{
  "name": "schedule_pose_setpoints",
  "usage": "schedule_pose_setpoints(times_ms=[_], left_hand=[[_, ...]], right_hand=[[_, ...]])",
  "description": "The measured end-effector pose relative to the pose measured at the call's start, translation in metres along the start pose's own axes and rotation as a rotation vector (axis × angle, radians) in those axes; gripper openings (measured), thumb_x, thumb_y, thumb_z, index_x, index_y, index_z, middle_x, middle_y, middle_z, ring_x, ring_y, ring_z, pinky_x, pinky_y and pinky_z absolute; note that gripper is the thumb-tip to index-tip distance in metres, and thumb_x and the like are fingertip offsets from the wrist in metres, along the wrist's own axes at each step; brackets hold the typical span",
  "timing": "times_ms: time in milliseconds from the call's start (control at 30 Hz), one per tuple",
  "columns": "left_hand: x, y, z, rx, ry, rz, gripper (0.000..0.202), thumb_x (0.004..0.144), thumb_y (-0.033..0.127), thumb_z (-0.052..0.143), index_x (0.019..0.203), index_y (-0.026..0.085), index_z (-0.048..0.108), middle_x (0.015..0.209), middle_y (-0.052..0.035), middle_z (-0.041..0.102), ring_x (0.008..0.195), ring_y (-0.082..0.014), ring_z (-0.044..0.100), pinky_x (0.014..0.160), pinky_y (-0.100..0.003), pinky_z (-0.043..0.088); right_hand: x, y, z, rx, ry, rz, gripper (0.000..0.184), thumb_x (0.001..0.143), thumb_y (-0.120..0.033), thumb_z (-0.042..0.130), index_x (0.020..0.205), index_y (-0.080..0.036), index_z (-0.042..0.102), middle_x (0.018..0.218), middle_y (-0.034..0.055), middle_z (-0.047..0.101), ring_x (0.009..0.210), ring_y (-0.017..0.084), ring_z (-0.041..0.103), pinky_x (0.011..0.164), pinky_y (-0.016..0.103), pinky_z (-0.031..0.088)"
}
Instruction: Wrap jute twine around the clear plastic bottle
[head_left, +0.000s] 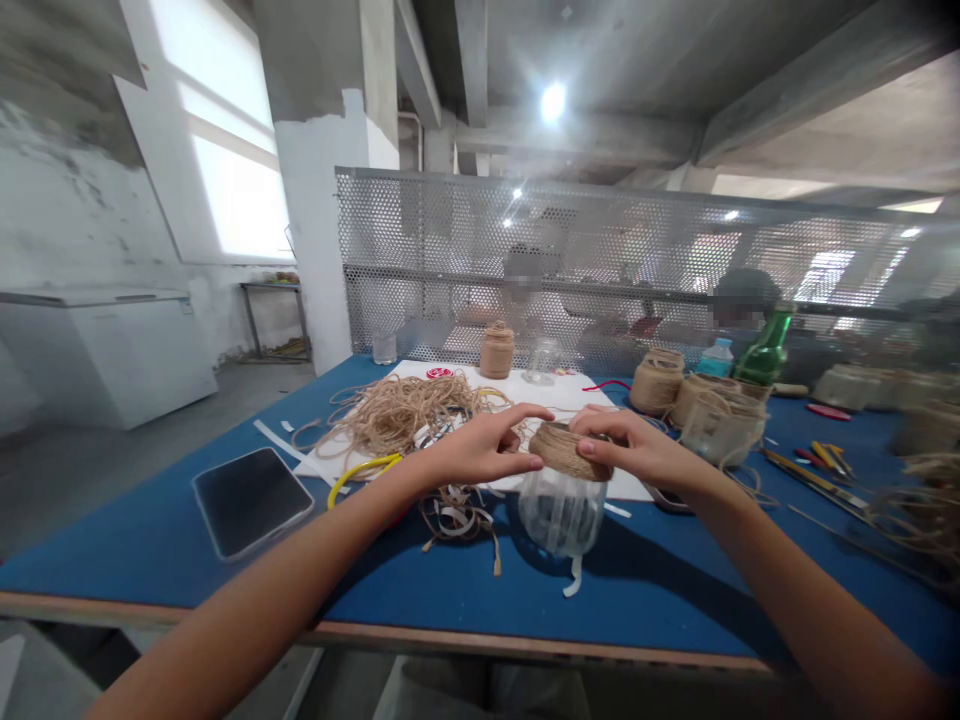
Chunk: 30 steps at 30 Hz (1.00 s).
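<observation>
Bare concrete ceiling (pixel 622 60) with heavy beams (pixel 817 85), bright lamp (pixel 553 102) on. Window (pixel 236 195) at left blown out white, wall (pixel 52 190) patchy. Pillar (pixel 319 200) part painted, grey over white. Perforated metal screen (pixel 450 225) behind blue-topped table (pixel 420 605). White chest-style cabinet (pixel 150 355) and small side stand (pixel 279 286) on grey floor (pixel 225 425).

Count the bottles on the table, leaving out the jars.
2: a green bottle and a small bluish bottle, next to each other behind twine-wrapped jars on the right side. More may be hidden behind those.
</observation>
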<state>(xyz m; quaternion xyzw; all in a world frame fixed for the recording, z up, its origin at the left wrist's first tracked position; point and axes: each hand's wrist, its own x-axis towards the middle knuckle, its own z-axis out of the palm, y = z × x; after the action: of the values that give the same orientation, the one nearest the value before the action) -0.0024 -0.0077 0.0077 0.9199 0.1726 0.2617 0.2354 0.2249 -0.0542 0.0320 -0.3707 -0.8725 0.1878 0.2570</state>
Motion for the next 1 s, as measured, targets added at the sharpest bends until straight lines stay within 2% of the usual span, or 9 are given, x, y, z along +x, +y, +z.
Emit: schedule_pose_setpoints(times_ms=[267,433,567,800,900,1000], left_hand=[[0.0,-0.002,-0.008,-0.071,-0.016,-0.029,0.048,0.081,0.038,0.053,0.123,0.016,0.041,0.049,0.0098,0.03,0.045,-0.0071,0.032,0.045,-0.018,0.024],[-0.001,-0.004,-0.009,-0.054,-0.036,-0.027,0.046,0.082,0.038,0.052,0.121,0.017,0.043,0.049,0.0096,0.031,0.045,-0.0073,0.032,0.046,-0.019,0.024],[-0.001,-0.001,-0.004,-0.011,0.0,-0.028,0.045,0.081,0.04,0.053,0.118,0.016,0.044,0.049,0.0093,0.033,0.046,-0.0076,0.033,0.046,-0.019,0.025],[0.001,0.022,0.012,0.104,0.126,-0.06,0.04,0.078,0.037,0.057,0.112,0.017,0.048,0.054,0.0071,0.038,0.049,-0.0086,0.039,0.049,-0.019,0.027],[0.001,0.023,0.013,0.069,0.126,-0.064,0.037,0.083,0.037,0.051,0.114,0.018,0.047,0.054,0.0067,0.038,0.049,-0.0088,0.039,0.048,-0.02,0.027],[0.0,0.016,0.01,0.029,0.076,-0.034,0.037,0.085,0.034,0.047,0.119,0.019,0.043,0.053,0.0071,0.038,0.047,-0.0086,0.038,0.048,-0.02,0.027]], right_hand=[[0.001,0.006,0.001,0.088,-0.02,-0.032,0.031,0.087,-0.039,0.043,0.078,-0.014,0.06,0.081,0.0054,0.057,0.079,0.016,0.051,0.074,0.029,0.038],[0.003,0.01,0.0,0.067,-0.043,-0.058,0.033,0.087,-0.04,0.043,0.08,-0.014,0.062,0.085,0.0064,0.059,0.083,0.017,0.051,0.077,0.03,0.039],[0.002,0.011,-0.001,-0.004,-0.034,-0.061,0.033,0.087,-0.041,0.043,0.088,-0.014,0.062,0.09,0.0071,0.061,0.086,0.018,0.051,0.083,0.033,0.037],[0.001,-0.001,0.001,-0.079,0.028,0.017,0.032,0.087,-0.042,0.042,0.088,-0.016,0.062,0.086,0.0052,0.062,0.084,0.018,0.053,0.083,0.034,0.036],[0.001,-0.003,0.001,-0.089,0.035,0.011,0.032,0.087,-0.041,0.042,0.088,-0.017,0.062,0.087,0.0056,0.063,0.086,0.019,0.053,0.084,0.035,0.036],[0.0,-0.002,0.0,-0.062,0.013,0.007,0.033,0.087,-0.041,0.041,0.089,-0.016,0.062,0.088,0.0063,0.063,0.085,0.018,0.053,0.083,0.035,0.037]])
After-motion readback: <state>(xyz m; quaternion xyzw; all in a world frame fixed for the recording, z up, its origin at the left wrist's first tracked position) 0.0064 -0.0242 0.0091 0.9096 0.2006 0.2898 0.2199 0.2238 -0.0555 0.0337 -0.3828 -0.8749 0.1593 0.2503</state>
